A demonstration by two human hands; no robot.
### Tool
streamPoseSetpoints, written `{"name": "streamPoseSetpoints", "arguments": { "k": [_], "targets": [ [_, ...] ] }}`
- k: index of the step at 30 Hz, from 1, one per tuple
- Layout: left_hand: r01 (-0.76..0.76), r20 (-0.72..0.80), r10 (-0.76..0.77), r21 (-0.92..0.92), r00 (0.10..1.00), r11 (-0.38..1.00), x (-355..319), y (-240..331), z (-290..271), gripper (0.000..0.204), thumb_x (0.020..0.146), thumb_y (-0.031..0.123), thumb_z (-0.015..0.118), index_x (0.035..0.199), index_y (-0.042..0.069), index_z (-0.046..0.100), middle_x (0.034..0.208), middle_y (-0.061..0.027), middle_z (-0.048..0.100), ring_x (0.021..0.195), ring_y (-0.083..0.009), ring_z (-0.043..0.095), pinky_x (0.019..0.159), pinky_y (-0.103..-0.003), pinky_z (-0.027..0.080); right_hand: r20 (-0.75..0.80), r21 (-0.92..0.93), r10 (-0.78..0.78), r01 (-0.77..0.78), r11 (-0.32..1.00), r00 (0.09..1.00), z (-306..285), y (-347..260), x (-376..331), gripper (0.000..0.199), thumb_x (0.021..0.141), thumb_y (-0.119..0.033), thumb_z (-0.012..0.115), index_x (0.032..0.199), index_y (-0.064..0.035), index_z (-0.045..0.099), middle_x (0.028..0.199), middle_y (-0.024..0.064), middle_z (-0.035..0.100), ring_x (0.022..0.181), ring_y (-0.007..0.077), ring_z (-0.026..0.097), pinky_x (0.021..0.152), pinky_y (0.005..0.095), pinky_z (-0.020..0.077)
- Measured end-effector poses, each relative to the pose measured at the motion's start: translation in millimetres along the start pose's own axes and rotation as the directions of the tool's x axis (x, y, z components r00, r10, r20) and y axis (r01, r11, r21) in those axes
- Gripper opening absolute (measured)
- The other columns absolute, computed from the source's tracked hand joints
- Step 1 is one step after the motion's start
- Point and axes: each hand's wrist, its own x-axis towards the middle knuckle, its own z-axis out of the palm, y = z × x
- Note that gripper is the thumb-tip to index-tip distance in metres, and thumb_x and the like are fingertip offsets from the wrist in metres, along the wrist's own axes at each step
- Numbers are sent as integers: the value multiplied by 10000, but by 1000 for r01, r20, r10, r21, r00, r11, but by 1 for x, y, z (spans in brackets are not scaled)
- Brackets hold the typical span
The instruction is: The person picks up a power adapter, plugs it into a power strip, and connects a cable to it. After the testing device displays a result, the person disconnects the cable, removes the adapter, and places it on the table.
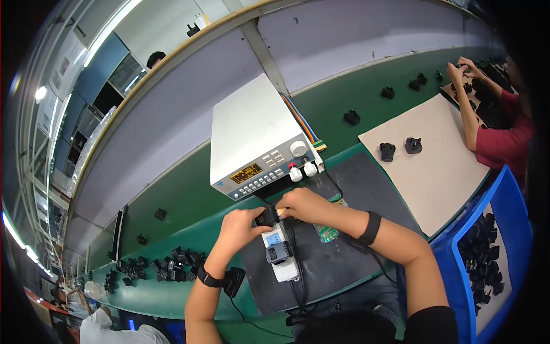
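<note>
My left hand (236,230) is closed on a black power adapter (266,217) at the far end of a white power strip (285,271). My right hand (302,205) pinches at that adapter's right side; a bit of pale yellow shows at the fingertips, too small to make out. A second black adapter (279,252) sits on the strip nearer to me, below a blue-marked socket. Under the strip lies a dark mat (258,286). A green circuit board (327,233) rests partly behind my right forearm.
A white bench instrument (252,129) with a lit display stands ahead. Black adapters (172,266) are heaped at left. Two more adapters (387,152) lie on a beige sheet (435,183). A blue bin (458,269) holds several others at right. A co-worker's hands (463,70) work at far right.
</note>
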Motion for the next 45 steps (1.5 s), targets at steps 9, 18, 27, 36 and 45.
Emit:
{"name": "streamPoseSetpoints", "arguments": {
  "k": [9,18,27,36,45],
  "targets": [
    [-230,-271,232,41,934,972,-45,35,-18,583,667,309,783,1156,50,599,998,-105,671,883,-317,634,774,-360,505,-77,-620,-143,65,782,987,-3,-56,-81,359,762,-203,645,997,58,569,794,126,624,765,259,613,644,339,502],
    [-270,-61,284,176,957,947,-51,46,-3,379,540,298,804,813,70,675,739,-85,636,697,-242,623,607,-337,484,293,-575,52,133,807,955,61,-54,-127,500,776,-158,555,1183,131,532,546,122,600,464,290,601,429,402,457],
    [515,-360,-433,172,826,840,-8,-136,-36,416,617,422,752,771,45,662,733,-149,654,706,-316,645,629,-404,507,655,217,123,-341,915,745,-118,-38,-64,217,851,-171,602,964,2,671,808,75,692,670,151,664,559,295,522],
    [493,-358,-469,-28,808,870,-9,-246,38,771,687,404,762,1282,3,482,1170,-225,579,1094,-351,561,926,-387,447,-550,-382,550,-775,504,629,-93,188,50,444,871,-148,505,1305,-242,490,1409,207,341,1160,367,474,965,553,357],
    [-34,-474,35,12,880,999,-63,-62,-41,760,722,83,725,1380,8,354,1324,-206,487,1204,-341,488,996,-397,387,-785,-105,231,-491,865,574,-138,119,-33,428,823,-78,622,1225,-57,476,1151,182,483,883,295,620,735,361,526]
  ]
}}
